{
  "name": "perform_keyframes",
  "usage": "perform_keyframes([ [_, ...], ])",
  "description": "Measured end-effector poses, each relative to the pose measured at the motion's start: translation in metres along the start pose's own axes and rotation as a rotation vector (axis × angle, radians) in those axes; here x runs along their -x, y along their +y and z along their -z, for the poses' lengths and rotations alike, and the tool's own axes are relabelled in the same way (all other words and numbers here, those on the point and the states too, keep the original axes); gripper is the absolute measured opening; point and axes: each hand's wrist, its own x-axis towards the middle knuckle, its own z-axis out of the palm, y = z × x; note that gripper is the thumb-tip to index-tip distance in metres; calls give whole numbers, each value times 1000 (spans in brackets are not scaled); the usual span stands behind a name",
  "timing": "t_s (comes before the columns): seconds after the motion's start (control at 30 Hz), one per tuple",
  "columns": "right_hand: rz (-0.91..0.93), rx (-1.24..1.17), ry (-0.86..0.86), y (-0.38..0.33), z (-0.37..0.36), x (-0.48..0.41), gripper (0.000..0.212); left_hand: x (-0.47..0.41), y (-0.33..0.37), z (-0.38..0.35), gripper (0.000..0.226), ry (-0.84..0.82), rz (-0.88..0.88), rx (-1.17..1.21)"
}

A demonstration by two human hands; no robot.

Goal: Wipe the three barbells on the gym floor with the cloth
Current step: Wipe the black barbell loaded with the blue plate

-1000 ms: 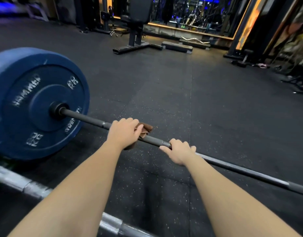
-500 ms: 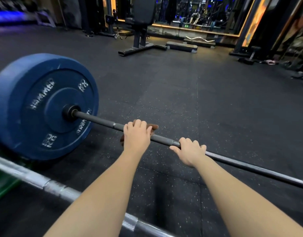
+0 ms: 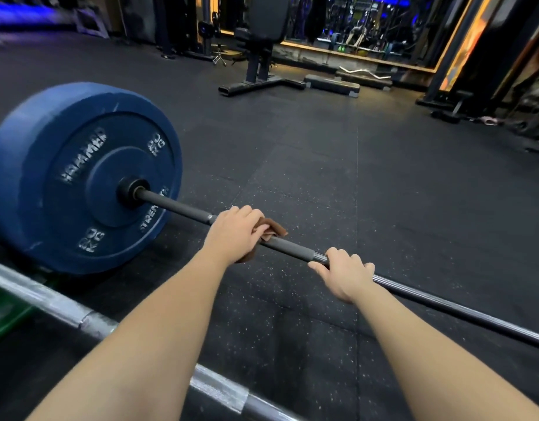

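Blue HAMMER 20 KG plate (image 3: 80,177) — left hand (image 3: 235,235) clutches cloth (image 3: 274,230) on bar (image 3: 292,247), right hand (image 3: 344,275) grips bar.

Dim light is lying over the dark floor (image 3: 323,177), while orange strips are glowing along the far mirror frame (image 3: 353,56) and blue light is spilling in top left. The blue plate (image 3: 80,177) is blurring slightly; the barbell (image 3: 444,303) is catching pale glints.
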Motion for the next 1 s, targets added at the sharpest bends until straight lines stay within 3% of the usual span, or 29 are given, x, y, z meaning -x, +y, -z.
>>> perform_keyframes([
  [0.17,5,-4,12,0,-2,0,54,6,-35,9,24,36,255,44],
  [0.3,2,11,9,0,-1,0,48,3,-1,12,23,120,433,227],
  [0.43,4,-3,12,-1,0,0,51,25,63,-28,18,208,304,192],
  [0.5,2,0,26,-1,-1,0,52,24,71,-34,22,230,279,172],
  [0.6,-5,32,41,-2,-3,1,52,23,78,-31,33,198,108,88],
  [0.8,8,30,59,-4,-3,1,52,23,84,-33,19,218,15,119],
  [1.0,9,27,36,-3,-3,2,46,6,57,-24,19,45,-109,38],
])
